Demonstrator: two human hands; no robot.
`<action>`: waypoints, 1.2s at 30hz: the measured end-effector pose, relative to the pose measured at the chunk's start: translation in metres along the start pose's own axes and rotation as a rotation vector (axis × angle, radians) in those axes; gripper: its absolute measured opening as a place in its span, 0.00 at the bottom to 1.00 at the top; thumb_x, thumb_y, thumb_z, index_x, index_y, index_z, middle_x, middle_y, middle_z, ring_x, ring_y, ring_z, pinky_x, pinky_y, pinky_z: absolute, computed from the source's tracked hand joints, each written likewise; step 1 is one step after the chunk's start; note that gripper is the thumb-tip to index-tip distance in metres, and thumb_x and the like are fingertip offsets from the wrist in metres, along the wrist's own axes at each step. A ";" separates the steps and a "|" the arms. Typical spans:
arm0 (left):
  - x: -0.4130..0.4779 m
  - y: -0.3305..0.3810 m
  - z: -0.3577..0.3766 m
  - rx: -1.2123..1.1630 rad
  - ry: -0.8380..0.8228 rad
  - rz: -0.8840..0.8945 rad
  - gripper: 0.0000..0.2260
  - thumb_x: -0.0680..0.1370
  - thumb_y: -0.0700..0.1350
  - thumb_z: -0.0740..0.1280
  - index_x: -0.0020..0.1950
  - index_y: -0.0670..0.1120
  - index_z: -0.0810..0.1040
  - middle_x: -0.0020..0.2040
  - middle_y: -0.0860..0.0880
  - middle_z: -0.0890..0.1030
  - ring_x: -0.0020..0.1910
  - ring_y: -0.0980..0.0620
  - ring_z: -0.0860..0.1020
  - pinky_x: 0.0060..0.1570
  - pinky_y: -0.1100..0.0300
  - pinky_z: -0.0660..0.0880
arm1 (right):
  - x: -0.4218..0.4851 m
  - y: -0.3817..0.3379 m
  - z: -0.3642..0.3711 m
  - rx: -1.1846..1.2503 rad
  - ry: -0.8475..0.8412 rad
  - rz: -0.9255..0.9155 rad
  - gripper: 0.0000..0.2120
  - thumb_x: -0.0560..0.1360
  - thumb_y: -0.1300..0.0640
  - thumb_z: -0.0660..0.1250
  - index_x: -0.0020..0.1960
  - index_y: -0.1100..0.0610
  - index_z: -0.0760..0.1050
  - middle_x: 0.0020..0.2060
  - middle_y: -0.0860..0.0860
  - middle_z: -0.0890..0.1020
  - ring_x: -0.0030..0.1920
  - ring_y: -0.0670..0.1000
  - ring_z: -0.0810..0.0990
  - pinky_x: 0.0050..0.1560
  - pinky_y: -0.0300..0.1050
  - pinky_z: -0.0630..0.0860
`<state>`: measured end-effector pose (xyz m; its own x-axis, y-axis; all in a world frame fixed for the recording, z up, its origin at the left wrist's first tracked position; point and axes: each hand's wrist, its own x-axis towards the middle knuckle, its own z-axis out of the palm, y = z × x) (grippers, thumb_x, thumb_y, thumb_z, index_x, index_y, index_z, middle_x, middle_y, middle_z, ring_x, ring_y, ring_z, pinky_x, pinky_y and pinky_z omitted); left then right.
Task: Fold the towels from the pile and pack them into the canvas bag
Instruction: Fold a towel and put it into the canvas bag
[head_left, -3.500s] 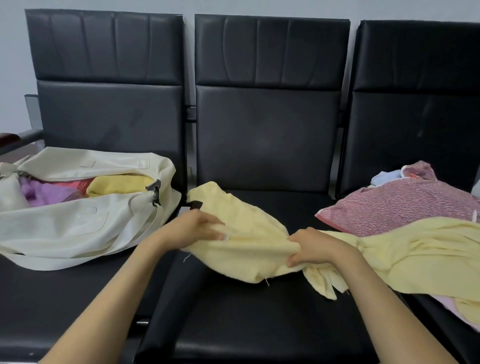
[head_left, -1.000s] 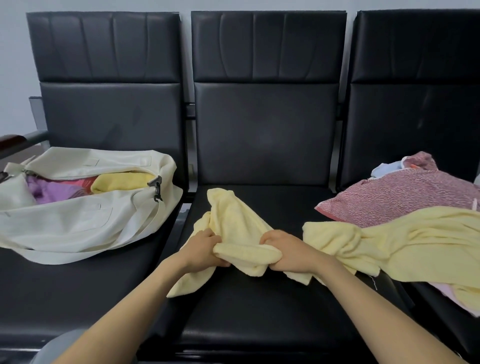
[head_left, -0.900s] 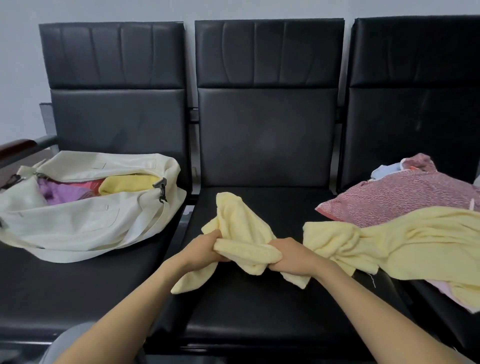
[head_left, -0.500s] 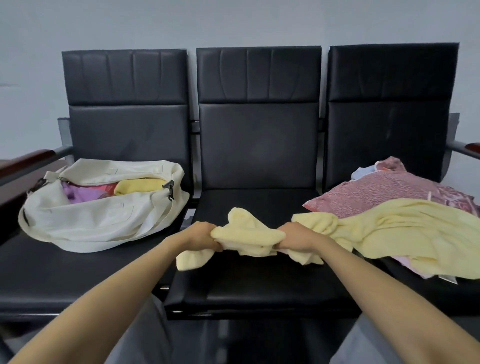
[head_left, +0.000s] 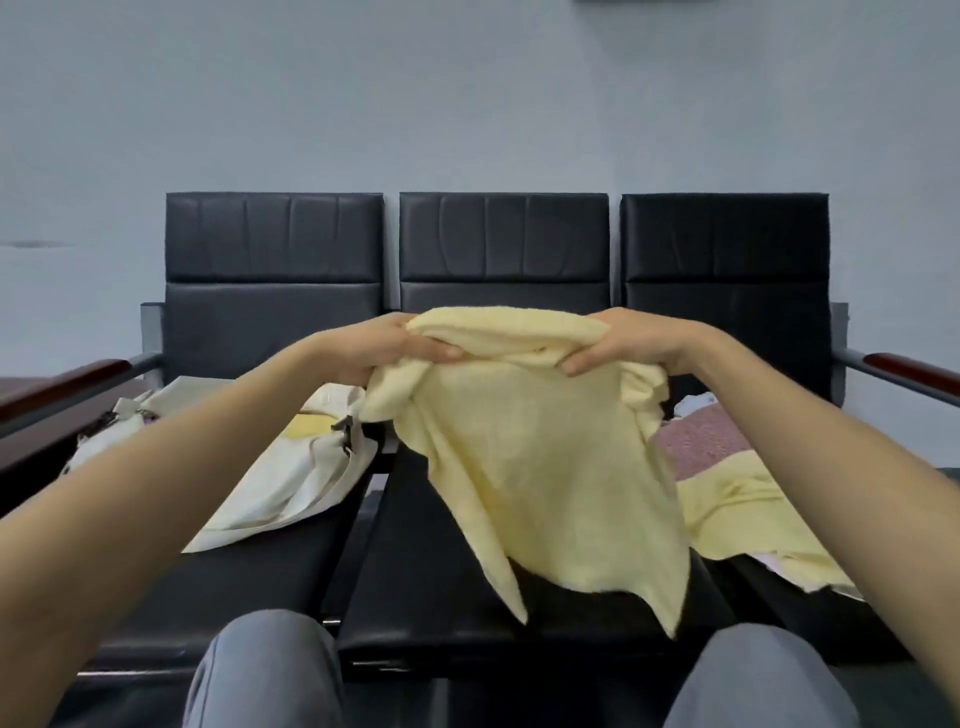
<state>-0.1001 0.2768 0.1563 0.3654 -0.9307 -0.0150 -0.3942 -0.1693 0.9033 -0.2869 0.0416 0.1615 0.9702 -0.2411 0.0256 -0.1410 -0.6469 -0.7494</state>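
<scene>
A pale yellow towel (head_left: 540, 467) hangs in the air above the middle seat. My left hand (head_left: 389, 348) grips its upper left edge and my right hand (head_left: 618, 343) grips its upper right edge, both raised in front of the backrest. The towel's lower corners dangle just above the seat. The cream canvas bag (head_left: 291, 473) lies open on the left seat with a yellow towel (head_left: 306, 426) showing inside. The towel pile (head_left: 727, 499) sits on the right seat, another yellow towel on top and a red patterned one (head_left: 701, 441) behind it.
Three joined black padded chairs (head_left: 504, 244) stand against a grey wall, with wood-topped armrests (head_left: 909, 366) at both ends. My grey-trousered knees (head_left: 265, 675) are at the bottom edge, in front of the seats.
Both hands lifted the yellow towel off the middle seat and moved apart, so it now hangs spread out. The view has pulled back and tilted upward.
</scene>
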 end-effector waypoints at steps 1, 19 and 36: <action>-0.003 0.006 -0.001 0.028 -0.039 -0.011 0.17 0.73 0.43 0.71 0.61 0.45 0.77 0.56 0.47 0.83 0.54 0.47 0.82 0.52 0.52 0.79 | -0.004 -0.007 -0.006 -0.054 -0.029 -0.007 0.20 0.66 0.58 0.77 0.57 0.52 0.80 0.51 0.48 0.85 0.52 0.50 0.84 0.54 0.46 0.79; 0.083 -0.058 -0.027 1.201 0.857 0.191 0.07 0.74 0.35 0.60 0.50 0.42 0.68 0.45 0.45 0.74 0.43 0.44 0.71 0.33 0.54 0.63 | 0.088 0.033 0.030 -0.913 0.715 0.019 0.13 0.74 0.69 0.56 0.57 0.59 0.66 0.44 0.54 0.74 0.39 0.56 0.71 0.36 0.48 0.64; 0.057 -0.214 0.059 0.425 -0.330 -0.465 0.15 0.71 0.48 0.74 0.54 0.52 0.72 0.53 0.55 0.76 0.58 0.50 0.75 0.56 0.59 0.73 | 0.060 0.176 0.109 -0.491 -0.542 0.363 0.19 0.67 0.50 0.77 0.54 0.50 0.77 0.51 0.43 0.80 0.55 0.49 0.78 0.59 0.46 0.74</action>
<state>-0.0452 0.2408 -0.0631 0.3275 -0.7697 -0.5480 -0.5787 -0.6218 0.5276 -0.2318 -0.0080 -0.0411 0.7903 -0.1948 -0.5810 -0.4132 -0.8695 -0.2705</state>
